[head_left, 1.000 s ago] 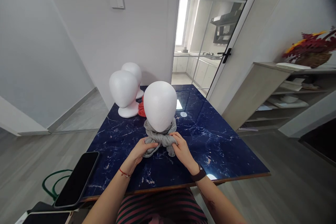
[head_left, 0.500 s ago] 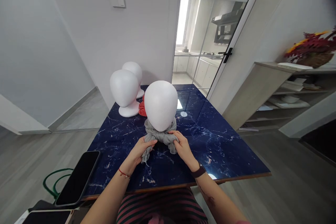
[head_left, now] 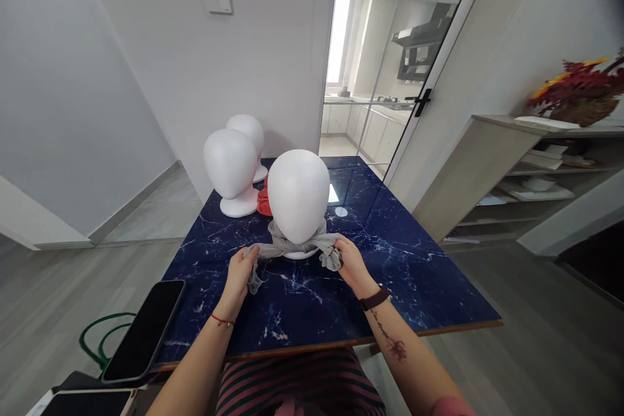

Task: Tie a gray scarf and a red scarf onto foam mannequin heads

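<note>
A white foam mannequin head (head_left: 299, 194) stands upright on the blue marbled table (head_left: 390, 273). Round its neck runs a thin grey scarf (head_left: 280, 248), crossed at the front and stretched out to both sides. My left hand (head_left: 240, 271) is closed on one end, left of the head, with a loose tail hanging below the fingers. On the other side my right hand (head_left: 351, 262) grips the opposite end, and a bunched part dangles beside it. The white base shows beneath the scarf.
Two more white foam heads, a nearer one (head_left: 231, 162) and a farther one (head_left: 247, 133), stand at the back left. Red cloth (head_left: 264, 200) lies behind the front head. A black phone (head_left: 145, 330) rests at the table's left edge. A shelf unit (head_left: 468, 169) stands at right.
My hands have moved apart, left hand to the left and right hand to the right. The bunched scarf at the neck is now drawn out flat, and the head's base has come into sight.
</note>
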Demonstrator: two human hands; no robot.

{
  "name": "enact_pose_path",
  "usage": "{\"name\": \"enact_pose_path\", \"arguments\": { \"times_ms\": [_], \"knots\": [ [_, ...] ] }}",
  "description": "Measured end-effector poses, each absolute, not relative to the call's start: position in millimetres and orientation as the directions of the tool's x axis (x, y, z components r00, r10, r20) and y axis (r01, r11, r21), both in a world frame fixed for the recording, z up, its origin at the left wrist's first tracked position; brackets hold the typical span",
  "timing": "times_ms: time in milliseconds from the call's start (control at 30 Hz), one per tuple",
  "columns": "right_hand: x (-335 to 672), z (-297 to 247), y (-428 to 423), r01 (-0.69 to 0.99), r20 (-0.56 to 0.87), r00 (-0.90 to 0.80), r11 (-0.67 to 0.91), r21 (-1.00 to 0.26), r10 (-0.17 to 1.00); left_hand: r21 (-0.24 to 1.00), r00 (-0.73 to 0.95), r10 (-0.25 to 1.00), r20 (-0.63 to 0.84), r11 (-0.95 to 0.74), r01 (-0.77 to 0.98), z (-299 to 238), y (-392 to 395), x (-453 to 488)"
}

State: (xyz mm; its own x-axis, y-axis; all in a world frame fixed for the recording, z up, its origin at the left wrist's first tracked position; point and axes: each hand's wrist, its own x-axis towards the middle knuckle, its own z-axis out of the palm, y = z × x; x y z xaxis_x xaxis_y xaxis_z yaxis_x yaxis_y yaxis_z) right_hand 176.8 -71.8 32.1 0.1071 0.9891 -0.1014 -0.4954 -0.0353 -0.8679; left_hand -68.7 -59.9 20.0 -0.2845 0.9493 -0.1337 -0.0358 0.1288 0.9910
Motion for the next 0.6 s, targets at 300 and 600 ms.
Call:
{"name": "enact_pose_path", "arguments": {
  "times_ms": [300, 600],
  "knots": [
    [173, 17, -69, -0.562, -0.144, 0.236, 0.014, -0.827, 0.961, 0.990, -0.483, 0.866, -0.129, 0.087, -0.109, 14, -61, -74],
    [143, 42, -113, -0.537, -0.123, 0.014, -0.096, -0.838, 0.992, 0.950, 0.400, 0.895, -0.195, 0.072, 0.304, 33, -99, -36]
  ]
}}
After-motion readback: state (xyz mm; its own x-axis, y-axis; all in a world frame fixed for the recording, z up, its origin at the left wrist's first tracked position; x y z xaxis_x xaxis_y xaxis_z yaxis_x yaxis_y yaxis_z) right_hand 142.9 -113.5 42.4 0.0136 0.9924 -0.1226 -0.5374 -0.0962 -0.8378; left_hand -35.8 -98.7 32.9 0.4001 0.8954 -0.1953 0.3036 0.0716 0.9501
